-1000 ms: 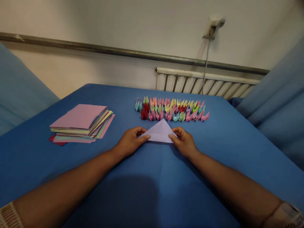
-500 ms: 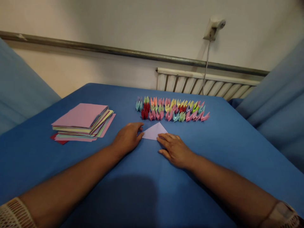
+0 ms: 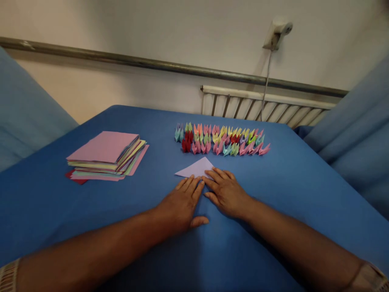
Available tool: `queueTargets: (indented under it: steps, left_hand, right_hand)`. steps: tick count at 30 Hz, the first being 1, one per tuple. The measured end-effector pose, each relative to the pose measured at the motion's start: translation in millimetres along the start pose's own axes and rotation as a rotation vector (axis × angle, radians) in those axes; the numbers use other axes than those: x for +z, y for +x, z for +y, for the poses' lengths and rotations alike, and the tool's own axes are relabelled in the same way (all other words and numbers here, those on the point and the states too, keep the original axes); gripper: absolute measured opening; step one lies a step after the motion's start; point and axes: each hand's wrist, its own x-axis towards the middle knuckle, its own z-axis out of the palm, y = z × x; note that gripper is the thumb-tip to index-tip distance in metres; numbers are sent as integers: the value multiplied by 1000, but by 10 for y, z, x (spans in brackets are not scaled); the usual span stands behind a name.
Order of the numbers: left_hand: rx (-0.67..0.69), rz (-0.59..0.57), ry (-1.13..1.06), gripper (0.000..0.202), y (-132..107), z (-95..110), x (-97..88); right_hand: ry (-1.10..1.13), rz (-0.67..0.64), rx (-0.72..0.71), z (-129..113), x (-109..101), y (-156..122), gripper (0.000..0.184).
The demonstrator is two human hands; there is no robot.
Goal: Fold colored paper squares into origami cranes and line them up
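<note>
A pale lilac sheet of paper (image 3: 197, 167), folded into a triangle, lies flat on the blue-covered table with its peak pointing away from me. My left hand (image 3: 184, 202) rests on the near edge of the fold, fingers stretched out and thumb spread to the side. On the paper's right corner lie the outstretched fingers of my right hand (image 3: 227, 191), which hide that corner. Just beyond the paper stand rows of small folded paper cranes (image 3: 223, 140) in many colours.
To the left sits a thick stack of coloured paper squares (image 3: 103, 148), pink on top, with a red sheet (image 3: 82, 180) poking out underneath. Behind the blue table (image 3: 146, 117) are a radiator (image 3: 237, 103), a metal rail (image 3: 152, 64) and a wall socket (image 3: 276, 34). Blue curtains (image 3: 361, 109) hang on both sides.
My left hand has moved right and nearer, from the paper's left corner to the middle of its near edge, and its fingers have flattened out. My right hand has barely shifted.
</note>
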Motion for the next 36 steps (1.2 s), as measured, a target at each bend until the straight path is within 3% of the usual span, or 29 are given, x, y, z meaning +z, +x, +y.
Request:
queueTargets:
  steps: [5, 11, 13, 15, 18, 24, 31, 33, 36]
  left_hand:
    - [-125, 13, 59, 103, -95, -88, -117]
    - [-334, 74, 72, 91, -132, -266, -308]
    - [-307, 212, 114, 90, -75, -261, -271]
    - [-147, 296, 86, 88, -6, -228, -177]
    - [55, 160, -10, 90, 67, -184, -23]
    - [-3, 40, -50, 95, 62, -201, 0]
    - [-11, 67, -47, 92, 59, -201, -23]
    - [-5, 79, -51, 91, 60, -211, -8]
    - [-1, 106, -61, 90, 59, -223, 5]
  right_hand:
    - [-13, -3, 8, -2, -17, -7, 52]
    - [-9, -5, 15, -2, -32, -15, 51]
    - [-6, 0, 20, -9, -33, -11, 50]
    - [-2, 4, 21, -16, -33, -5, 50]
    - [-11, 7, 18, -16, -49, 0, 49]
    - [-123, -40, 78, -21, -199, -99, 39]
    - [-239, -130, 245, 44, -332, -235, 28]
    - [-269, -98, 308, 81, -326, -218, 30]
    - [-232, 70, 337, 84, -262, -137, 38]
